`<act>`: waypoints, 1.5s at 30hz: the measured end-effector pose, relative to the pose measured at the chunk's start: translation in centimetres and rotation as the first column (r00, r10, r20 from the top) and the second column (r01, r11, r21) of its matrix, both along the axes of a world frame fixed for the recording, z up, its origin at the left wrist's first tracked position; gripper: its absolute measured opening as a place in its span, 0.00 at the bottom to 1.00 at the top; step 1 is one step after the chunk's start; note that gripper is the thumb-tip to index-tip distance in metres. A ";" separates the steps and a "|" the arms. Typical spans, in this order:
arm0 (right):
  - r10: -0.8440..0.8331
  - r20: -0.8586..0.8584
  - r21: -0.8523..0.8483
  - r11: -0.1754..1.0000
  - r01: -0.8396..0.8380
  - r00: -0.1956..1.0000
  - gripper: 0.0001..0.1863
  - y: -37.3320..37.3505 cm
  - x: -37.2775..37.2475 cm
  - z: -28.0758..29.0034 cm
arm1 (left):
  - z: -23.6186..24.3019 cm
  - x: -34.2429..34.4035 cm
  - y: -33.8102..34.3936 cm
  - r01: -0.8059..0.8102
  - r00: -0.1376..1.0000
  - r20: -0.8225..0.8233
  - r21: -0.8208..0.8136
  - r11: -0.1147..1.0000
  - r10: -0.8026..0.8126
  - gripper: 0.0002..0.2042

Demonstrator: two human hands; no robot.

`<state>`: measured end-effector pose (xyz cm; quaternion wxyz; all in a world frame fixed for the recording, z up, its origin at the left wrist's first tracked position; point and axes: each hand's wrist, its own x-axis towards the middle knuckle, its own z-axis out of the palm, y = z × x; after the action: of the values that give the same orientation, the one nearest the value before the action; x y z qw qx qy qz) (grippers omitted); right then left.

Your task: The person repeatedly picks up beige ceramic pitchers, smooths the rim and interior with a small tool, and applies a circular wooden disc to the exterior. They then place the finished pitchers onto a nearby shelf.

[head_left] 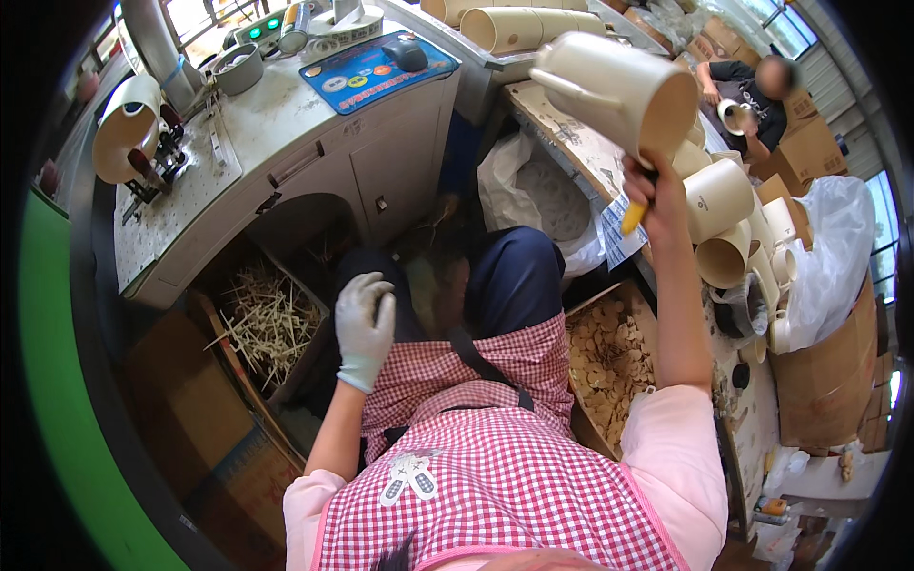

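Raised at the upper right, my bare right hand (651, 195) grips the rim of a cream plastic jug (595, 81). The jug is tilted on its side, with its open mouth toward the lower right and a long handle along its left side. A yellow-handled tool (633, 217) sticks out below the same hand; its working end is hidden. My left hand (365, 324), in a pale glove, hovers by my left thigh with nothing in it. Its fingers are slightly bent and the thumb stands apart.
More cream jugs (719, 200) are piled on the right-hand bench. At left, a white worktable (252, 181) bears a clamp fixture holding a cream cylinder (129, 128), and a mouse (407, 55). Boxes of thin strips (267, 314) and round scraps (609, 366) flank my legs. Another person (752, 100) sits far right.
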<state>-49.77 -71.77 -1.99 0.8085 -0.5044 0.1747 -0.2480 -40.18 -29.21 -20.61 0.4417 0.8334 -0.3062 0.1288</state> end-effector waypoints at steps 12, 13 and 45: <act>0.142 -0.066 0.287 0.951 -0.118 0.988 0.10 -8.2 30.7 0.2 | -2.0 -0.2 -3.1 -0.030 0.992 0.124 0.301 0.953 -0.008 0.08; 0.064 -0.105 0.237 0.971 -0.038 0.992 0.10 -8.5 31.5 -0.2 | -1.8 0.0 -3.3 -0.025 0.993 0.115 0.307 0.951 -0.011 0.08; -0.713 -0.354 -0.888 0.054 -0.456 0.605 0.32 -15.8 40.8 -3.4 | -1.3 1.4 -3.5 0.034 0.995 -0.099 0.323 0.946 -0.002 0.07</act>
<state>-8.96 -87.54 -5.44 0.0278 -0.9312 0.3373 -0.1353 -38.81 -32.68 -21.92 0.3141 0.8971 -0.3090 0.0319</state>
